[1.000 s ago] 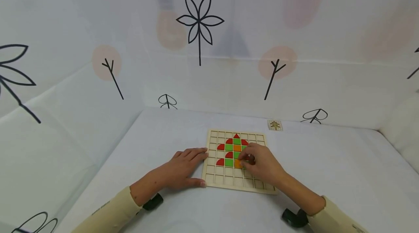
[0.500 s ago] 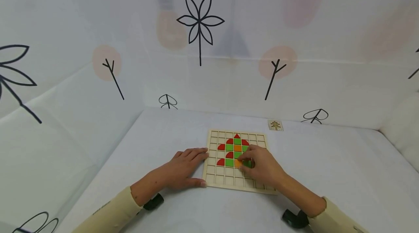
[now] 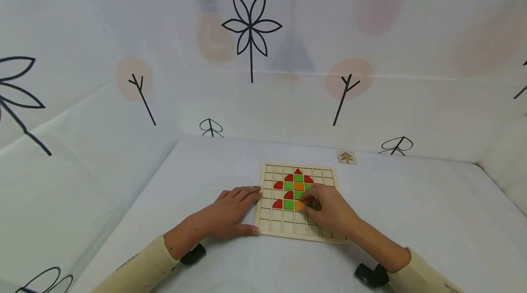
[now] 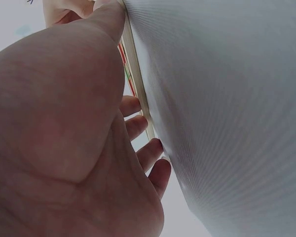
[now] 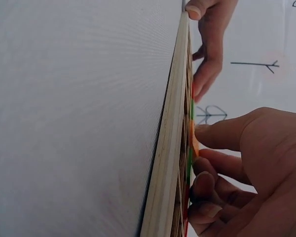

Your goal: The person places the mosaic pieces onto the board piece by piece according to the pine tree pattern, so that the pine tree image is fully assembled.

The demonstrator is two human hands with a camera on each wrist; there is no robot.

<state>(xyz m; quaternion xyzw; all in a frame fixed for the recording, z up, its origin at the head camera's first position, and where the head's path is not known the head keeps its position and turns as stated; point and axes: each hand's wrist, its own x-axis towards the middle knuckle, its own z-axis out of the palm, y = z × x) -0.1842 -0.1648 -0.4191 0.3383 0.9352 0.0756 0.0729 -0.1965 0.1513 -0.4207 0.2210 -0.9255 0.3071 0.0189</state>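
A square wooden grid board (image 3: 284,227) lies on the white cloth, with red, green and orange tiles set in its cells in a tree-like pattern. My left hand (image 3: 230,213) rests at the board's left edge, fingers stretched out and thumb at the near left corner. Over the right half of the board is my right hand (image 3: 331,208), its thumb and index finger pinching an orange tile (image 3: 299,205). In the right wrist view this orange tile (image 5: 196,143) stands slightly tilted between the fingertips, right at the board's surface. The other right fingers curl over neighbouring tiles and partly hide them.
A small picture card (image 3: 346,157) with a tree pattern lies behind the board to the right. White cloth (image 3: 383,206) covers the table, and printed fabric walls (image 3: 288,114) rise behind it and at the sides. Dark devices (image 3: 372,274) sit under both wrists.
My right hand has shifted slightly, uncovering part of a green tile right of the orange one. My left hand and the board stay put.
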